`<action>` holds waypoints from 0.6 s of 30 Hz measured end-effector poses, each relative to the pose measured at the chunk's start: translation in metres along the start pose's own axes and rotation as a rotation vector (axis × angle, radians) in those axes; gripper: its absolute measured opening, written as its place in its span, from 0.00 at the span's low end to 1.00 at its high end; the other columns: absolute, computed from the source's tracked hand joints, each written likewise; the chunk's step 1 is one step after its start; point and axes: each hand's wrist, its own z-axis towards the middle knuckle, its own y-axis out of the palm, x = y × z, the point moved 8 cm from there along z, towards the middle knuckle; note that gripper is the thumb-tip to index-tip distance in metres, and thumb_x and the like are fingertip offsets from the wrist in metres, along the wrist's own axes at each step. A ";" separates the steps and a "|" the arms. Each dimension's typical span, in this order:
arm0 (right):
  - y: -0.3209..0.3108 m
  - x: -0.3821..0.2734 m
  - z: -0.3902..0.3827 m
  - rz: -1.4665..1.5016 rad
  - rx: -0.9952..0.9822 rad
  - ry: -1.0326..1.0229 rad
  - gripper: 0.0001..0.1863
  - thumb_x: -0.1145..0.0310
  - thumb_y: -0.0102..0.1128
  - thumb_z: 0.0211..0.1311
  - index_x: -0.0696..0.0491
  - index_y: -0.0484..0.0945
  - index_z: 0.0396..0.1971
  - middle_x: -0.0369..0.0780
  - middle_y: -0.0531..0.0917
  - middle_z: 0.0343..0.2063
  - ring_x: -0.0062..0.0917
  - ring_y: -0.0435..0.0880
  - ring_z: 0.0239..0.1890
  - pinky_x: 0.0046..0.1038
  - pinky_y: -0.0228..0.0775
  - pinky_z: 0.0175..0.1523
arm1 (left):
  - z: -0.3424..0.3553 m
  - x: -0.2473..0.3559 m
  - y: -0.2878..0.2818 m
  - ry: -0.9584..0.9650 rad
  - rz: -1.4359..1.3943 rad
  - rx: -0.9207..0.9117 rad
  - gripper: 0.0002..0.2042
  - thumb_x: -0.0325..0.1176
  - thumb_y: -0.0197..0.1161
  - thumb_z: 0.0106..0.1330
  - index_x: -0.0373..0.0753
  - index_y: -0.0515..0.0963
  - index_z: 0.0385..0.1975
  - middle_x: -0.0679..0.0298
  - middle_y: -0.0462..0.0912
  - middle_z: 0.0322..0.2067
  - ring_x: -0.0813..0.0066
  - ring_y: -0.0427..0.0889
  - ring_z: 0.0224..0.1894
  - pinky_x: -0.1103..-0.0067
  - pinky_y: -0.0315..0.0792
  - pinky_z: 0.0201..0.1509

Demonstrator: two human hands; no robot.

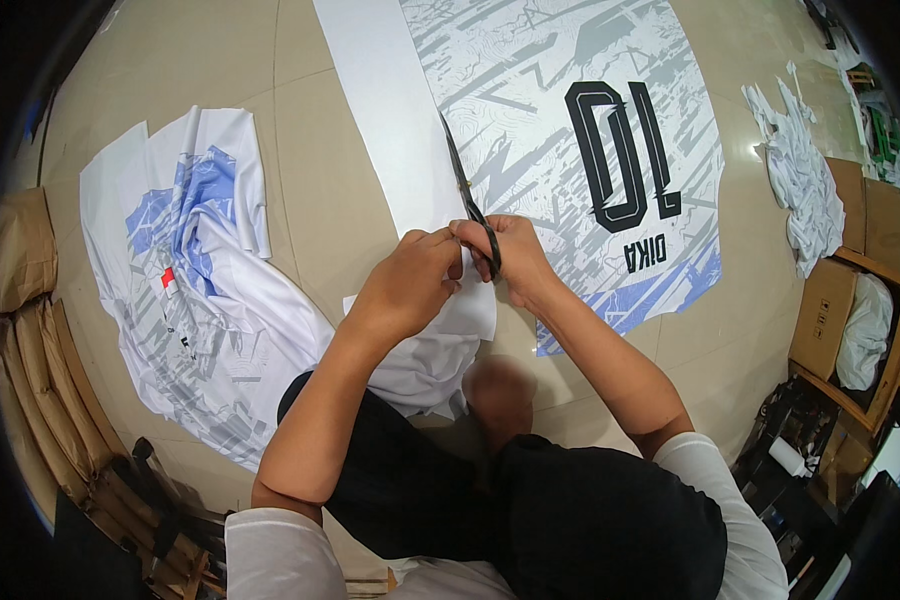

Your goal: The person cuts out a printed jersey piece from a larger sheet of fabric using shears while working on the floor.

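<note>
My right hand is closed round the handles of black-handled scissors, whose blades point away from me. Those blades lie along the line between a plain white strip and a white panel of printed fabric with grey streaks, black digits and a blue lower edge. Close beside it, my left hand is closed, its fingertips pinched near the scissors and the end of the white strip. What exactly those fingertips grip is hidden. White cloth lies bunched below my hands, near my foot.
Another white, grey and blue printed fabric piece lies rumpled on the tiled floor at left. White scraps are heaped at right. Brown wrapped bundles line the left side; a cardboard box and a shelf stand at right.
</note>
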 end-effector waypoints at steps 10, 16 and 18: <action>-0.001 -0.003 -0.002 -0.029 0.002 -0.009 0.19 0.61 0.82 0.61 0.60 0.81 0.27 0.37 0.80 0.19 0.19 0.75 0.16 0.23 0.62 0.20 | 0.000 -0.001 0.000 0.005 0.003 -0.001 0.10 0.25 0.73 0.63 0.38 0.78 0.39 0.61 0.84 0.48 0.50 0.79 0.57 0.60 0.75 0.62; 0.000 -0.007 0.004 -0.007 0.013 0.019 0.19 0.60 0.82 0.60 0.56 0.79 0.25 0.35 0.79 0.19 0.18 0.73 0.15 0.23 0.61 0.20 | 0.000 0.000 0.001 -0.027 0.079 -0.018 0.07 0.26 0.72 0.66 0.39 0.80 0.38 0.66 0.85 0.54 0.56 0.81 0.60 0.62 0.81 0.60; 0.001 -0.011 0.009 0.002 0.005 0.026 0.19 0.60 0.82 0.60 0.55 0.78 0.25 0.34 0.78 0.18 0.18 0.73 0.15 0.23 0.61 0.20 | -0.001 0.001 -0.001 -0.044 0.089 -0.013 0.07 0.27 0.72 0.66 0.39 0.81 0.39 0.65 0.86 0.58 0.56 0.80 0.61 0.63 0.81 0.61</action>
